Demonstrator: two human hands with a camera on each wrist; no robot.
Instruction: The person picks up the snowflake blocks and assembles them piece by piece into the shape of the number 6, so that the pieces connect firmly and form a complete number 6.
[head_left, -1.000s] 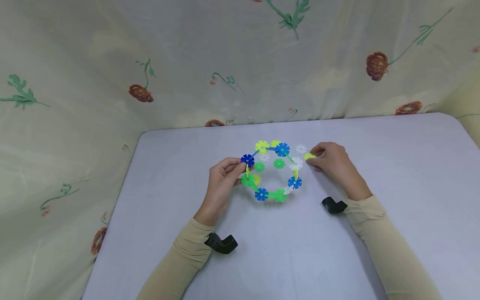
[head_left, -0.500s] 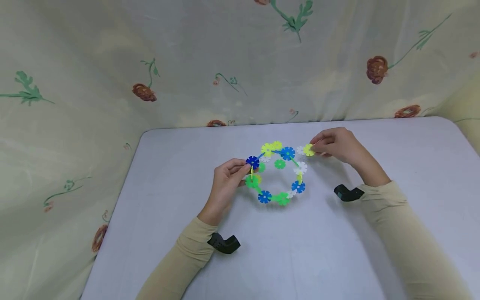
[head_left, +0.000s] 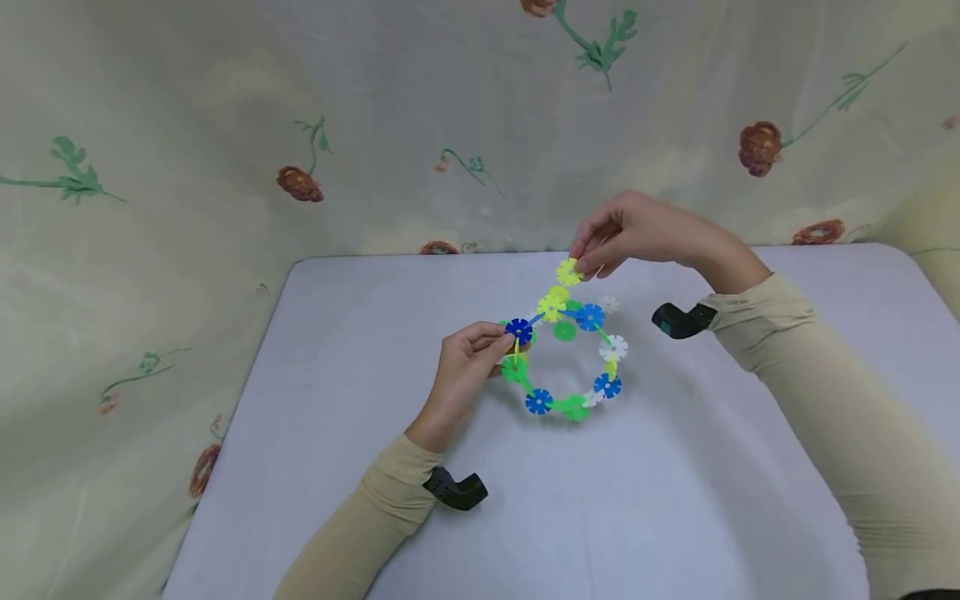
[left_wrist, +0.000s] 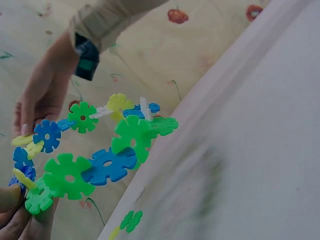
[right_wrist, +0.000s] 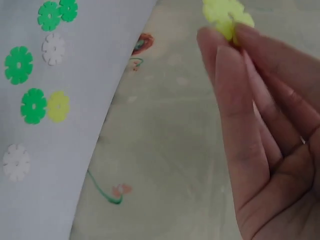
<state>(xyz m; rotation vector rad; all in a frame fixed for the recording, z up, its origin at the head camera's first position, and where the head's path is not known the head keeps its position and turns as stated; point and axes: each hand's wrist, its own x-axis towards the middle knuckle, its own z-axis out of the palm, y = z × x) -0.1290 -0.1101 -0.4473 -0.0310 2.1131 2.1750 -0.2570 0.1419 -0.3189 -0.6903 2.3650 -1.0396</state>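
Observation:
A ring of linked snowflake discs in blue, green, yellow and white is held above the table. My left hand (head_left: 474, 358) pinches it at a dark blue disc (head_left: 518, 331) on its left side. My right hand (head_left: 637, 233) is raised beyond the ring's far side and pinches a single yellow snowflake disc (head_left: 569, 272) between thumb and fingers. This disc appears just above the ring's yellow disc (head_left: 551, 308); whether they touch I cannot tell. In the left wrist view a large green disc (left_wrist: 69, 176) of the ring hangs close to the camera.
Loose discs lie flat on the white table (head_left: 360, 375) behind the ring, among them a green disc (head_left: 565, 332) and a white disc (head_left: 608, 305). The right wrist view shows a loose yellow disc (right_wrist: 58, 106) too. A flowered curtain (head_left: 375, 125) hangs behind the table's far edge.
My right hand has lifted the yellow disc and carried it left from beside the white loose disc to over the ring's far side. The left hand and ring have shifted slightly right.

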